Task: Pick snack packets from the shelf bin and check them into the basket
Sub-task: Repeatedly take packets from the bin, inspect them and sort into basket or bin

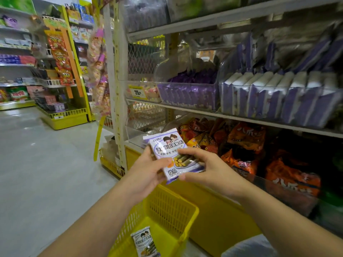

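Observation:
A purple-and-white snack packet (171,153) with a cartoon print is held face up in front of the shelf. My left hand (148,170) grips its left edge, thumb across the lower front. My right hand (206,166) grips its right edge with fingers curled over the top. A second packet edge shows behind the first one at the upper left. Below my hands stands the yellow plastic basket (178,206), with one packet of the same kind (145,242) lying on its bottom. The clear shelf bin (278,97) at the upper right holds a row of matching purple packets.
A second clear bin (187,93) with purple wrappers stands left of the first. Orange snack bags (245,149) fill the lower shelf. A white shelf upright (116,86) rises left of the hands. Grey aisle floor (37,154) and a yellow display rack (65,115) lie to the left.

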A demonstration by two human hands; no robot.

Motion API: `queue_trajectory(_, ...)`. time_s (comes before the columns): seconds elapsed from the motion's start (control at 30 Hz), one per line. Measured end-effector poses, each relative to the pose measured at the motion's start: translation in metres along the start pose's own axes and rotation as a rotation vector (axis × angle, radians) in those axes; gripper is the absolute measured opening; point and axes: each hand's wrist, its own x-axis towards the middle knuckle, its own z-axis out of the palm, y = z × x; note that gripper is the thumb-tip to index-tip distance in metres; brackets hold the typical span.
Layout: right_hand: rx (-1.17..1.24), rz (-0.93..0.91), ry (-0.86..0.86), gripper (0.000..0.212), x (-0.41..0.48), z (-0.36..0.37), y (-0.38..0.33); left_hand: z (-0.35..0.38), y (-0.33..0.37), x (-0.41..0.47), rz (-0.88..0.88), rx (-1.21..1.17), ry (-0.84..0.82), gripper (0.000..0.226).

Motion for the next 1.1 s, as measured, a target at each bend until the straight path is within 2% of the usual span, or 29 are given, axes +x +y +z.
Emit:
queue_trajectory(0.1,0.051,-0.050,0.124,0.051,-0.010,-0.023,-0.020,0.036,0.014,0.005,0.033,-0.056,-0.087,0.047)
queue_trajectory(0.2,0.031,-0.167,0.274,0.062,-0.022,-0.055,-0.050,0.080,0.039,0.015,0.072,-0.039,-0.149,0.034)
queue_trajectory(0.27,-0.083,-0.260,0.349,0.067,-0.027,-0.078,-0.074,0.110,0.056,0.023,0.097,0.008,-0.172,0.024)
queue_trajectory(0.37,-0.141,-0.349,0.397,0.041,-0.030,-0.115,-0.102,0.152,0.076,0.037,0.149,0.129,-0.165,0.019)
queue_trajectory(0.43,-0.223,-0.365,0.458,0.029,-0.028,-0.143,-0.115,0.174,0.085,0.048,0.208,0.302,-0.160,0.023)
queue_trajectory(0.53,-0.418,-0.338,0.544,0.023,-0.025,-0.193,-0.129,0.195,0.099,0.069,0.335,0.628,-0.173,0.034)
queue_trajectory(0.6,-0.627,-0.284,0.583,0.020,-0.020,-0.225,-0.137,0.203,0.108,0.088,0.434,0.870,-0.158,0.025)
queue_trajectory(0.67,-0.817,-0.238,0.612,0.020,-0.012,-0.251,-0.145,0.211,0.118,0.108,0.551,1.036,-0.134,0.022)
queue_trajectory(0.77,-1.022,-0.197,0.601,0.025,0.008,-0.278,-0.154,0.225,0.129,0.137,0.685,1.268,-0.075,0.030)
queue_trajectory(0.87,-1.176,-0.137,0.562,0.031,0.030,-0.293,-0.149,0.239,0.129,0.165,0.895,1.732,-0.045,0.036)
queue_trajectory(0.9,-1.227,-0.123,0.556,0.031,0.036,-0.297,-0.144,0.243,0.128,0.173,0.949,1.818,-0.057,0.036)
queue_trajectory(1.03,-1.270,-0.048,0.524,0.029,0.058,-0.315,-0.132,0.257,0.135,0.207,1.054,1.922,-0.058,0.034)
queue_trajectory(1.1,-1.266,0.010,0.483,0.029,0.070,-0.324,-0.130,0.262,0.139,0.223,1.045,1.992,-0.053,0.043)
